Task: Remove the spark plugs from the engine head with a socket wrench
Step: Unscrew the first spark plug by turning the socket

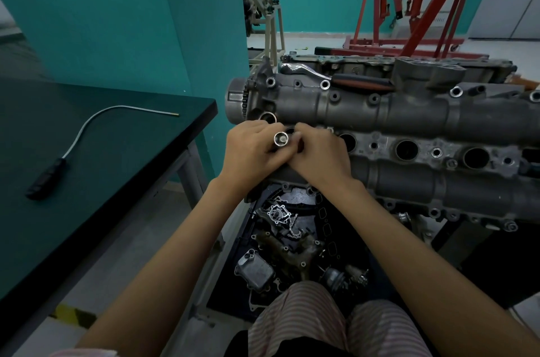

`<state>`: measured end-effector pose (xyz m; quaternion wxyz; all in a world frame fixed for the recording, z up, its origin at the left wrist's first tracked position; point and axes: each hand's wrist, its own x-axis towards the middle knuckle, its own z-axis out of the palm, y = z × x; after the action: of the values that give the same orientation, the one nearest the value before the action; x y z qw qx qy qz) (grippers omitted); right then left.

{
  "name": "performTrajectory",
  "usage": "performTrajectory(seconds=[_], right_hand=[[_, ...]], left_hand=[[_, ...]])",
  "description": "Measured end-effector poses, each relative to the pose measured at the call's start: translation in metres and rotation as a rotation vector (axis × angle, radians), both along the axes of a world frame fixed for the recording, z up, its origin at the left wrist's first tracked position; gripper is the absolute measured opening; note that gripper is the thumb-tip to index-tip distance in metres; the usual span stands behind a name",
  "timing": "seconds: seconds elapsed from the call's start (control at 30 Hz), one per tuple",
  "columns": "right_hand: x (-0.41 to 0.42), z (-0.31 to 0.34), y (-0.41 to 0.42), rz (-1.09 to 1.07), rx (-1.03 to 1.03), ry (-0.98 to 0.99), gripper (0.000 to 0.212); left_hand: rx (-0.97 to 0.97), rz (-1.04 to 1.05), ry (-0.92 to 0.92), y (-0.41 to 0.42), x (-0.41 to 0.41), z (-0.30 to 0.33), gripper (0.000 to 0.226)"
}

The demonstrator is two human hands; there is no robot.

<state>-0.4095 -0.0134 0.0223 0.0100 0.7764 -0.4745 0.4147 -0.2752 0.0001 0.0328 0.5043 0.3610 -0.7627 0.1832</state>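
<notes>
Socket (281, 139) pinched between left hand (250, 149) and right hand (318, 153) above engine head (409, 134); both grips closed round it. Slip risked dropping socket into open plug well (347, 141).

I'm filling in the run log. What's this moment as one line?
stage: handling socket | left hand: grips socket | right hand: fingers at socket | place: over engine head | ratchet handle: none seen

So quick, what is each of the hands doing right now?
Left hand: fingers curled round the silver socket, holding it.
Right hand: fingertips pinching the same socket from the other side.
</notes>
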Motion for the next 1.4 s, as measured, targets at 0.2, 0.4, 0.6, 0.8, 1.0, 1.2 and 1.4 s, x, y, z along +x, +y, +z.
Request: performTrajectory(seconds=[0.2,0.4,0.6,0.8,1.0,1.2,1.4], right_hand=[[-0.001,0.000,0.000,-0.004,0.018,0.055,0.030],[0.000,0.003,0.003,-0.006,0.037,0.040,0.028],[0.000,0.001,0.003,-0.019,0.022,0.008,0.021],[0.000,0.001,0.000,-0.016,0.045,0.046,0.025],[0.001,0.000,-0.001,-0.027,0.050,0.042,0.019],[0.000,-0.001,-0.001,-0.016,0.014,-0.010,0.025],[0.001,0.000,0.000,0.002,0.035,0.052,0.028]], left_hand=[[0.028,-0.058,-0.021,0.004,0.001,0.003,0.032],[0.101,0.088,0.022,0.005,-0.004,0.003,0.025],[0.044,0.008,0.041,0.004,-0.004,0.005,0.041],[0.136,0.089,-0.077,0.008,-0.002,0.006,0.024],[0.303,0.139,-0.200,0.012,-0.002,0.021,0.030],[0.397,0.231,-0.341,0.007,-0.002,0.037,0.040],[0.468,0.051,-0.460,0.011,0.008,0.048,0.034]])
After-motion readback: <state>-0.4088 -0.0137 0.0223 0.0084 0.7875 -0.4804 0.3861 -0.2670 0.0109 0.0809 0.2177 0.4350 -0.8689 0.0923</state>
